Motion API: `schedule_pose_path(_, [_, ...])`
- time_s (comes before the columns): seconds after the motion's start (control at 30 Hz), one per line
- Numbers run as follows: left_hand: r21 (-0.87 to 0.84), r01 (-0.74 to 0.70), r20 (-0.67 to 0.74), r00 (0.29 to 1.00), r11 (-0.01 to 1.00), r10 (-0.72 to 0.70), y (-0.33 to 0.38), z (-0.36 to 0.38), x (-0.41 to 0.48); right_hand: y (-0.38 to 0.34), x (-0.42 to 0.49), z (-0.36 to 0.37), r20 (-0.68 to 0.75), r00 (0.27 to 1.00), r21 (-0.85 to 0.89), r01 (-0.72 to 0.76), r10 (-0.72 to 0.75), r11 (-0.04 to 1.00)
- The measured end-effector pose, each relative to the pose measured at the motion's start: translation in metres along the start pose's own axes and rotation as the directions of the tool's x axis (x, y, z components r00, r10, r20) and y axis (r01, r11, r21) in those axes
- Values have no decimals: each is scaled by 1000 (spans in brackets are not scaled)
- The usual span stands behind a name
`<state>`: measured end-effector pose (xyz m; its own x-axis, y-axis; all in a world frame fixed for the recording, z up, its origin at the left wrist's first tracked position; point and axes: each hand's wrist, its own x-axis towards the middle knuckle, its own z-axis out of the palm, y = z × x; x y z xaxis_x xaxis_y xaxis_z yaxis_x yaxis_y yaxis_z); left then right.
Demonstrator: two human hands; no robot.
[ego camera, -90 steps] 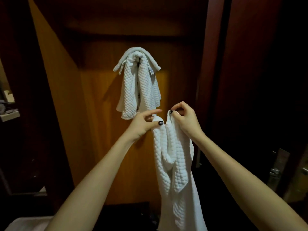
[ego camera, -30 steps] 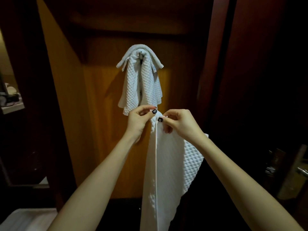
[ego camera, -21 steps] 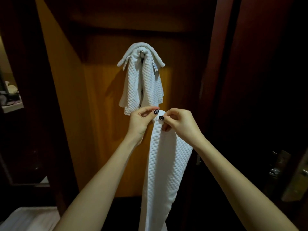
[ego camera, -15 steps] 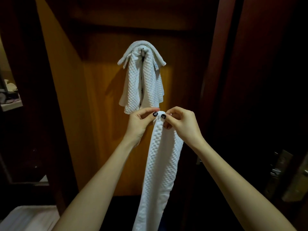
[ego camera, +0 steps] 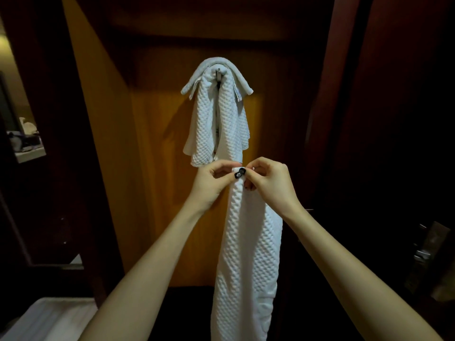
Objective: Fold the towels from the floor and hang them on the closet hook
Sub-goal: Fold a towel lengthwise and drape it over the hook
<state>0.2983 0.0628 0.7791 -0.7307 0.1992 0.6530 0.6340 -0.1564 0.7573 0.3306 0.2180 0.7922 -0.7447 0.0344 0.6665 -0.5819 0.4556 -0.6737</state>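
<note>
A long white waffle towel (ego camera: 248, 254) hangs straight down in front of me, folded into a narrow strip. My left hand (ego camera: 211, 183) and my right hand (ego camera: 268, 183) both pinch its top edge, thumbs touching at the middle. Just above them, folded white towels (ego camera: 219, 119) hang draped over a small metal hook (ego camera: 218, 74) on the wooden closet back panel (ego camera: 152, 168). The held towel's lower end runs out of view at the bottom.
Dark wooden closet walls close in on both sides. A door with a metal handle (ego camera: 426, 252) stands at the right. A white surface (ego camera: 46, 318) lies at the bottom left, and a shelf with clutter (ego camera: 27, 143) sits at the far left.
My hands came together from apart, bringing the towel's top corners into one point. The hanging towel went from a loose wide drape to a narrow folded strip.
</note>
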Motion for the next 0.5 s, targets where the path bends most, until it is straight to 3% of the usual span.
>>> schedule_pose_path(0.07, [5,4,-50,999,1000,-4,-3,-1,5,-2,3,0,47,999,-23,3,-2,1000])
schedule_pose_path(0.2, [-21,29,-105,994,999,-31,-6,-9,15,4,8,-14,151,988,-297,22,24,954])
schedule_pose_path(0.33, [-63,29,-87,996,998,-34,-4,-20,22,26,0,-31,272,954,-282,-44,124,958])
schedule_pose_path(0.5, [-169,40,-164,984,985,-68,1,-36,28,43,-8,-34,381,899,-271,-114,215,956])
